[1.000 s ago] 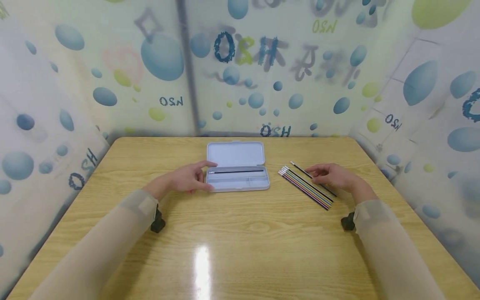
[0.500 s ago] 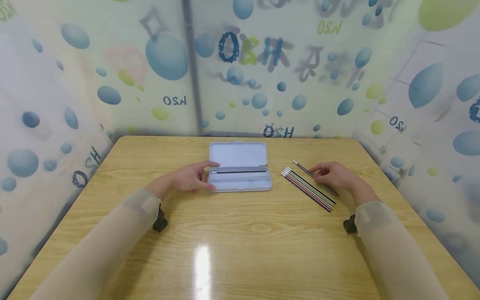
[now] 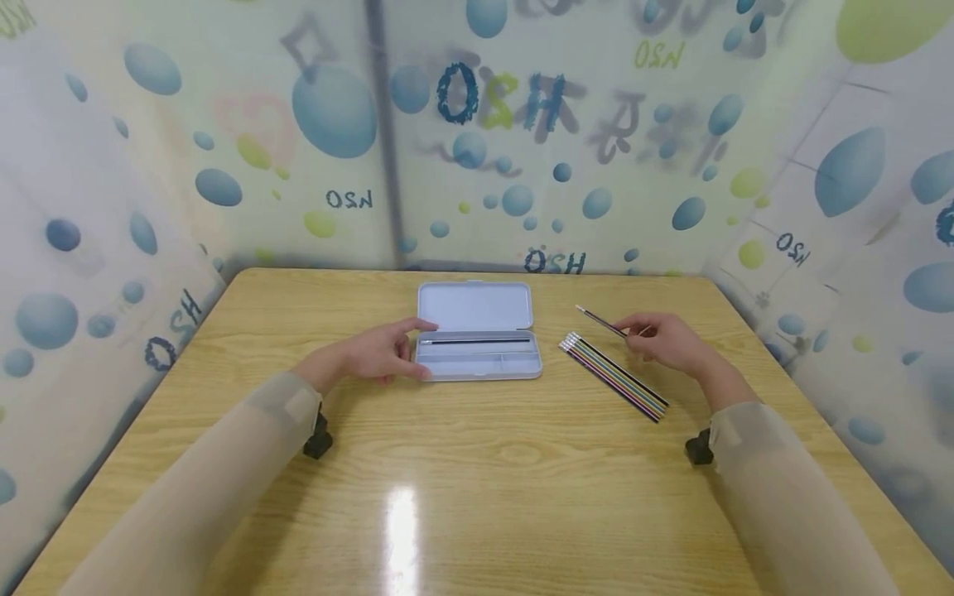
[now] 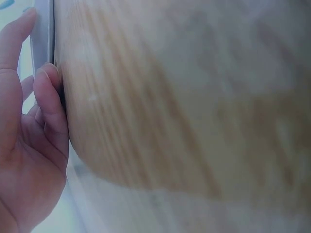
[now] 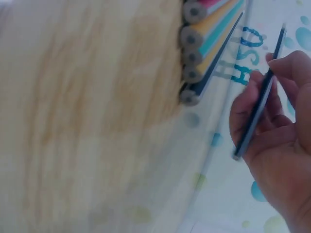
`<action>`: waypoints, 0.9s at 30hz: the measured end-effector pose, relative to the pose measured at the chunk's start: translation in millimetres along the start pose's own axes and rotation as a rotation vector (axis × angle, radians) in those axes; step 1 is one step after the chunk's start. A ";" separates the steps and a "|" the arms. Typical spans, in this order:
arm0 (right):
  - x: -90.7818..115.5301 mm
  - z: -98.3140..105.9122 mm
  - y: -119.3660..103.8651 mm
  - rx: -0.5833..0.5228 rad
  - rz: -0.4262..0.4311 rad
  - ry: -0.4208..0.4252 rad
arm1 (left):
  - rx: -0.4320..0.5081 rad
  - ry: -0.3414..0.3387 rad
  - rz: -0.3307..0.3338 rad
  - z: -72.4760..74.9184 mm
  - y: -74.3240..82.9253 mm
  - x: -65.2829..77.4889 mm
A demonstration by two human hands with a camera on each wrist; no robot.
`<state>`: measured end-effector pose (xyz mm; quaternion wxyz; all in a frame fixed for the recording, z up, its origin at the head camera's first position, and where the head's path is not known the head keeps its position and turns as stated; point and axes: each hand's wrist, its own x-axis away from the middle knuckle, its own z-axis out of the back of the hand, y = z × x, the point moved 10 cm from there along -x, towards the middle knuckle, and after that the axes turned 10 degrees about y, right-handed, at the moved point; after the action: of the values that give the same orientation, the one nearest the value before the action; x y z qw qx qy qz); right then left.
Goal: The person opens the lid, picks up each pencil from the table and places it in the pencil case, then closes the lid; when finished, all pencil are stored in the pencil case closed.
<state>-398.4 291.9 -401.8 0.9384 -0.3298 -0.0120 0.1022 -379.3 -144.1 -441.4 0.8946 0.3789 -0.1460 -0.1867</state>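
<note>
A pale blue pencil case lies with its lid folded back, and one dark pencil rests in its rear compartment. My left hand grips the case's left end, thumb at the front corner and index finger at the back. Between thumb and fingers my right hand pinches a black pencil, raised off the table with its silver end pointing to the far left. Just in front of that hand lies a row of several striped pencils, their unsharpened ends visible in the right wrist view.
The wooden table reaches back to a patterned curtain, with similar sheets at both sides. A small divider splits the case's front compartment.
My right hand has lifted the lone black pencil from beside the row, shifting it slightly back and left. The left hand stays at the case. The head view has shifted slightly.
</note>
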 end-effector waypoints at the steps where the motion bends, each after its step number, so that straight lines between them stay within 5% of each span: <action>1: 0.0 0.0 -3.3 -0.010 0.008 0.003 | -0.002 -0.001 -0.001 -0.1 0.2 0.0; 11: -0.2 -8.1 -44.5 -0.013 0.107 -0.016 | -0.017 -0.002 -0.014 -0.5 0.2 -0.9; 27: -20.2 -49.2 -96.8 -0.079 0.167 -0.062 | -0.026 -0.001 -0.007 -1.1 -4.1 -2.9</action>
<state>-395.9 183.8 -379.3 0.9120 -0.3633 -0.0176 0.1897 -382.3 -144.8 -445.6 0.8987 0.3676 -0.1429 -0.1920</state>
